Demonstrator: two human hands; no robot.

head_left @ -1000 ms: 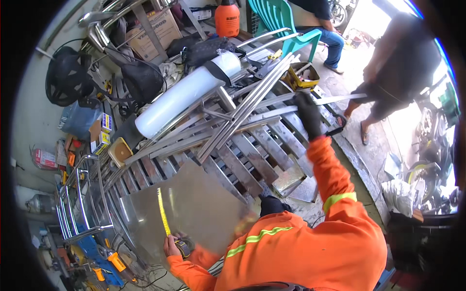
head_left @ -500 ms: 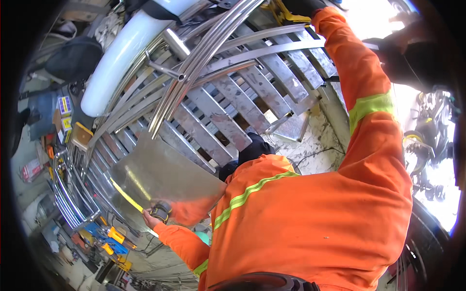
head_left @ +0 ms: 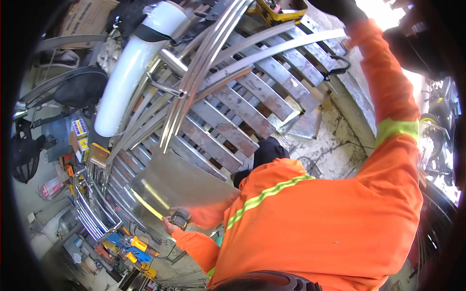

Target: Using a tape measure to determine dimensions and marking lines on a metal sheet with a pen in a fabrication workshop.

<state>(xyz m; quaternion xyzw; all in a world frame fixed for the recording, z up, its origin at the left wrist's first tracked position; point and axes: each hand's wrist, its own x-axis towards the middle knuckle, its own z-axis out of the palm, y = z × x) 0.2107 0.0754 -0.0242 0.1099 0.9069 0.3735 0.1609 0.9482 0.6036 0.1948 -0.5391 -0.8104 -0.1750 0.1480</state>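
Note:
My left hand (head_left: 169, 226), bare and closed, grips a black and yellow tape measure (head_left: 179, 218) at the edge of a shiny metal sheet (head_left: 187, 175). Its yellow blade (head_left: 147, 204) is drawn out across the sheet, which mirrors the blade and my orange sleeve. At the upper right my right arm reaches far out. Dark covering, apparently a glove, is on my right hand (head_left: 343, 10), and its fingers cannot be made out. Closest to it are a yellow tray (head_left: 279, 12) and the end of a curved flat metal bar (head_left: 286, 50).
A slatted metal bench (head_left: 242, 109) carries curved shiny tubes (head_left: 203, 63) and a white wrapped cylinder (head_left: 124, 80). A bent tubular frame (head_left: 94, 213) stands at the left, near yellow and blue tools (head_left: 133, 247). A black clamp-like piece (head_left: 338, 68) sits at the bench's right end.
The whole view has shifted, so the bench and sheet appear farther right. My right hand has moved right, away from the yellow tray. My left hand still holds the tape measure on the sheet.

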